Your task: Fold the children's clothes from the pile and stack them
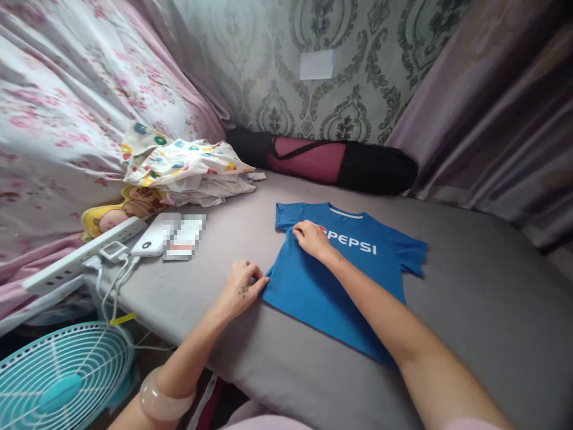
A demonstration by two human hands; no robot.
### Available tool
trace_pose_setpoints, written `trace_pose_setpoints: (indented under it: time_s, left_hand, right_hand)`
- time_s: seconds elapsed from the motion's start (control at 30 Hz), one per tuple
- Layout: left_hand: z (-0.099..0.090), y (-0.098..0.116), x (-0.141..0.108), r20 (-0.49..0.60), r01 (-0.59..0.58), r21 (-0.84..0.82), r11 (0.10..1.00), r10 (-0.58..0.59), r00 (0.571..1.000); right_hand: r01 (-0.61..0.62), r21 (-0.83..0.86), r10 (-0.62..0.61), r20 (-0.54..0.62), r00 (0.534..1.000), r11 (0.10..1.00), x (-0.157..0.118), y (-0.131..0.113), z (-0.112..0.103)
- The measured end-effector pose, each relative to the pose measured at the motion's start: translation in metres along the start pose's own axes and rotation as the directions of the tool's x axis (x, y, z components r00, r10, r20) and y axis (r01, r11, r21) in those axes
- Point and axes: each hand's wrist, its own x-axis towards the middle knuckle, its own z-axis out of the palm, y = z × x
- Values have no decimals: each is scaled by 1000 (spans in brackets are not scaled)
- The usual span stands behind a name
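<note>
A blue T-shirt point(340, 286) with white PEPSI lettering lies spread on the grey bed sheet point(470, 334), its collar pointing away from me. My left hand point(244, 286) pinches the shirt's left edge near the bottom hem, thumb and fingertips together at the fabric. Higher up, my right hand point(310, 237) is closed on the shirt near the left sleeve's underarm, beside the lettering, and my right forearm passes over the shirt's lower part.
Patterned white clothes point(192, 164) are piled at the back left beside a yellow cushion point(107, 218). A power strip point(85, 254), power bank point(154, 236) and cables lie left. A teal fan point(62, 382) stands lower left. A black-and-pink bag point(308, 158) lies along the wall.
</note>
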Motion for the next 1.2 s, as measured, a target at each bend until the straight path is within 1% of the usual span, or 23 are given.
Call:
trace_pose_setpoints:
  time_s: [0.1, 0.17, 0.27, 0.37, 0.43, 0.5, 0.57, 0.7, 0.83, 0.9, 0.97, 1.0, 1.03, 1.07, 1.1, 1.17, 1.2]
  left_hand:
    - [0, 1, 0, -8, 7, -10, 1000, -7, 1000]
    - [-1, 2, -1, -15, 33, -5, 999, -33, 999]
    - [-1, 3, -3, -26, 45, 31, 999, -45, 999]
    - [2, 0, -4, -47, 27, 81, 996, -23, 999]
    - [4, -2, -6, -61, 24, 126, 992, -16, 998]
    - [5, -4, -8, -64, 27, 182, 983, -16, 998]
    - [6, -5, -11, -68, 28, 245, 969, -12, 998]
    - [7, -4, -17, -117, 19, 339, 941, 22, 993]
    - [9, -6, -20, -167, -14, 301, 953, 67, 984]
    - [7, -9, -21, -168, -42, 261, 965, 88, 982]
    - [2, -11, -22, -149, -79, 221, 972, 114, 982]
    - [-1, -11, -23, -140, -97, 203, 974, 127, 982]
    - [-6, -10, -22, -131, -113, 190, 975, 139, 982]
    - [-10, -9, -21, -125, -126, 181, 975, 150, 981]
    - [-13, -6, -18, -120, -141, 175, 975, 163, 979]
    - [-16, 2, -6, -97, -194, 151, 969, 210, 973]
    - [-14, 8, 3, -73, -243, 128, 962, 253, 965]
  right_hand:
    - [-49, -16, 50, 10, 999, 999, 26, -16, 14]
    - [-82, -36, 83, 30, 996, 996, 35, -23, 21]
    - [-123, -48, 125, 35, 992, 991, 42, -24, 30]
    - [-196, 17, 196, -49, 979, 980, 46, -21, 38]
    - [-273, 106, 286, -133, 949, 956, 47, -18, 43]
    - [-317, 188, 352, -195, 915, 930, 48, -15, 48]
    - [-296, 249, 351, -216, 911, 922, 47, -12, 51]
    - [-194, 358, 279, -206, 938, 913, 46, -6, 52]
    - [-135, 428, 241, -202, 949, 894, 48, -2, 52]
    - [-106, 517, 212, -151, 966, 849, 48, 3, 50]
    - [-96, 643, 182, -69, 981, 760, 46, 13, 44]
    - [-95, 684, 174, -47, 984, 723, 43, 21, 39]
    - [-90, 690, 174, -53, 983, 718, 39, 30, 33]
    - [-78, 655, 181, -91, 979, 751, 33, 40, 26]
    - [-66, 576, 186, -151, 971, 815, 27, 50, 18]
    - [-85, 330, 175, -253, 952, 940, 13, 70, 3]
    - [-126, 210, 181, -266, 947, 970, 5, 78, -3]
